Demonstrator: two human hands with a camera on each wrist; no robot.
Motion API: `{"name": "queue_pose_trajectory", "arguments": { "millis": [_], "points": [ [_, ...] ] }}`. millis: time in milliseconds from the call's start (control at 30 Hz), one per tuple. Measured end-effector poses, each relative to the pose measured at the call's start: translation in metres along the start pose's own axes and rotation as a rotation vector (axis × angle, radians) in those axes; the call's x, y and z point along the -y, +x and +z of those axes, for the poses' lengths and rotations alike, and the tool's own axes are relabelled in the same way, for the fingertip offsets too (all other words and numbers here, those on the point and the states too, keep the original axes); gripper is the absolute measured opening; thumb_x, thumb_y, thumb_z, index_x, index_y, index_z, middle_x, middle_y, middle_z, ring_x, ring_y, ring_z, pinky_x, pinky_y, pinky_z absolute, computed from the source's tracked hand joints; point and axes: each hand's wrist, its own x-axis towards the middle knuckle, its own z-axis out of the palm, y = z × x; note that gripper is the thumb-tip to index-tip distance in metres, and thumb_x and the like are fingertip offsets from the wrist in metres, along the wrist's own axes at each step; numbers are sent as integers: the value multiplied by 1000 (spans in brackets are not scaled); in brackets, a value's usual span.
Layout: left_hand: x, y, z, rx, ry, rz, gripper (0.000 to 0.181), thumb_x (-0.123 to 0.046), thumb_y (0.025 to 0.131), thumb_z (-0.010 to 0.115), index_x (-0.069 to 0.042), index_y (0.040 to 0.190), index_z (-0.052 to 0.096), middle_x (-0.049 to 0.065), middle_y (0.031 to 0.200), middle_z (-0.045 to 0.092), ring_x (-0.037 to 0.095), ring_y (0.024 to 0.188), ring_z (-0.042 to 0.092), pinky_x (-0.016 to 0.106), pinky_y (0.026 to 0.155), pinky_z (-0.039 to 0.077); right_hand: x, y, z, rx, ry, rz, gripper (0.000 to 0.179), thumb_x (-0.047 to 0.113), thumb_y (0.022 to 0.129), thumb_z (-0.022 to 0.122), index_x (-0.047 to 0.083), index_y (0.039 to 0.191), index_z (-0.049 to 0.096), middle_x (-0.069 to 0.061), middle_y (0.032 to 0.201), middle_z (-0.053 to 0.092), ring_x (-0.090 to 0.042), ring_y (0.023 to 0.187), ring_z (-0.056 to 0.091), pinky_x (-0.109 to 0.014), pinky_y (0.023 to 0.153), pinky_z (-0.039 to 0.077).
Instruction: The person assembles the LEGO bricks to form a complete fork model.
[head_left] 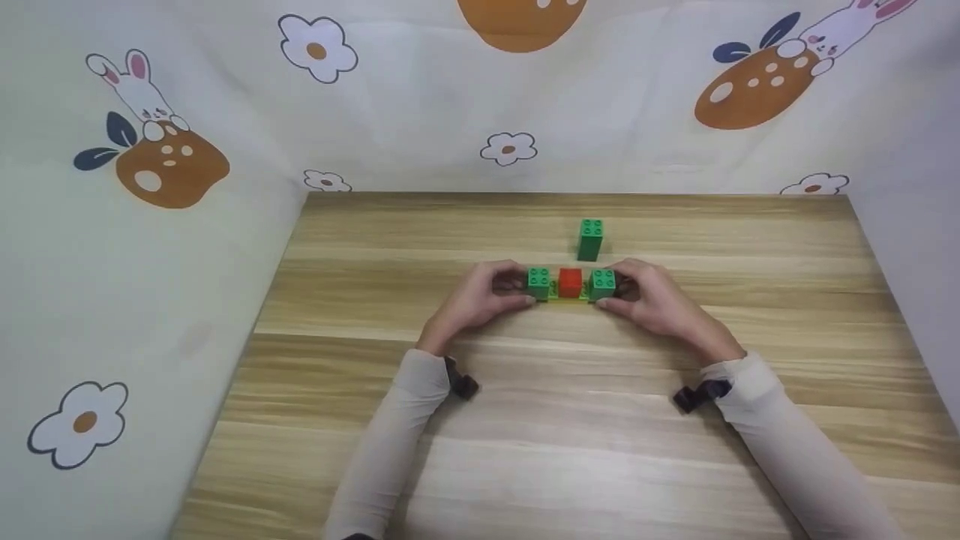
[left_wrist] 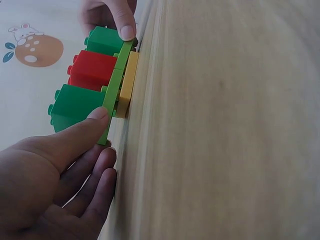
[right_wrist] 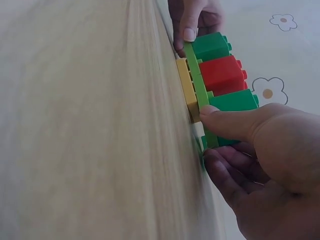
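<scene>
My left hand (head_left: 480,296) pinches the left end of a building-block assembly, thumb against the near edge of its light green plates (left_wrist: 115,90). At the opposite end, my right hand (head_left: 656,296) grips it the same way. On top of the plates a red brick (head_left: 570,283) sits between a green brick (head_left: 538,283) on the left and another green brick (head_left: 603,283) on the right. Underneath the middle is a yellow brick (left_wrist: 129,84), close to the tabletop; whether it touches cannot be told. The fingers behind the assembly are partly hidden.
A separate tall green block (head_left: 590,241) stands upright behind the assembly. The wooden table (head_left: 555,435) meets a patterned cloth wall (head_left: 420,112) at its back edge. Dark wrist cameras (head_left: 463,384) hang by both sleeves.
</scene>
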Motion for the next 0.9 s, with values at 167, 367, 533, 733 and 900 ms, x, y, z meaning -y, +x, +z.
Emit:
{"name": "queue_pose_trajectory", "arguments": {
  "millis": [167,367,533,733,900],
  "points": [
    [-1,-1,1,2,-2,1,39,-14,92,87,-9,129,76,9,122,80,21,112,77,33,104,62,1,-1,0,13,4,15,41,14,91,88,4,128,73,-11,118,74,-26,108,73,-47,101,63],
    [-3,0,1,0,6,-6,37,-14,93,87,-8,128,77,8,121,81,20,111,77,33,103,63,3,-1,0,10,3,29,35,15,92,87,5,123,75,-10,115,74,-24,106,71,-45,99,61],
    [-4,1,1,0,34,-23,38,-15,93,87,-7,129,77,8,120,81,19,110,77,33,102,63,4,0,0,13,-19,33,34,14,92,88,5,121,75,-9,113,73,-24,104,70,-44,96,61],
    [-4,1,1,12,52,-32,37,-15,93,87,-8,128,77,8,120,81,19,109,77,34,101,63,7,0,-1,22,-37,22,34,13,91,88,3,121,74,-12,113,73,-28,104,70,-47,95,61],
    [-4,1,1,6,65,-40,39,-16,93,87,-7,130,77,8,121,81,19,110,77,34,102,63,7,1,-2,22,-40,21,33,14,92,87,4,121,75,-12,113,74,-28,105,71,-48,95,62]
  ]
}}
